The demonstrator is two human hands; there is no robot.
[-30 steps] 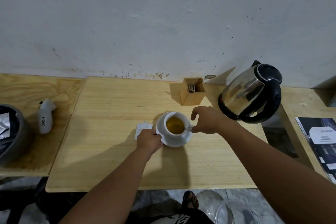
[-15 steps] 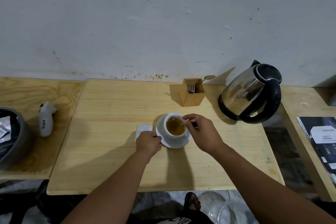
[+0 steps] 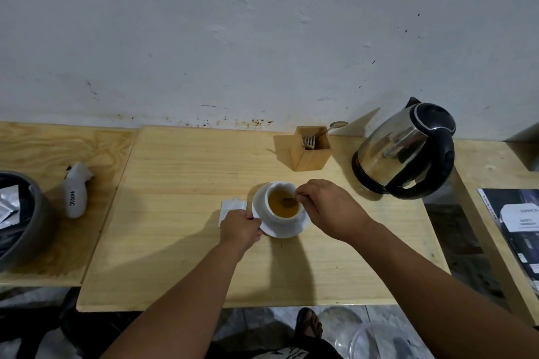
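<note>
Head view: both forearms come in from the bottom edge and converge on the centre of the light wooden counter point(image 3: 175, 256). Left hand point(image 3: 240, 229): knuckles up, fingers curled, gripping the left rim of the round white saucer point(image 3: 291, 232). Right hand point(image 3: 329, 210): back of hand up, wrist bent inward, thumb and fingertips pinching the handle of the small metal spoon point(image 3: 287, 200) over the right rim of the white ceramic cup point(image 3: 284, 221). The spoon's bowl is in the amber-brown liquid; its handle is mostly hidden by the fingers. Cup sits upright on the saucer, mid-counter. Counts: 2 hands, 1 cup, 1 saucer, 1 spoon in the cup. 1 white paper sachet point(image 3: 232, 208) lies flat just left of the saucer, near corner hidden by the left hand. 1 square wooden cutlery holder point(image 3: 310, 156) stands near the wall, holding 1 fork point(image 3: 309, 141) and 1 second spoon point(image 3: 337, 125) that leans out to the right. 1 stainless-steel electric kettle with black lid and handle point(image 3: 405, 151) is right of the holder, well apart from the cup. Adjoining wooden counter on the left point(image 3: 58, 148): 1 white plastic handheld device point(image 3: 76, 191) with black lettering, 1 dark grey round tub point(image 3: 23, 221) with silver packets inside, count unclear. Far right: 1 dark printed booklet point(image 3: 516, 227).
</note>
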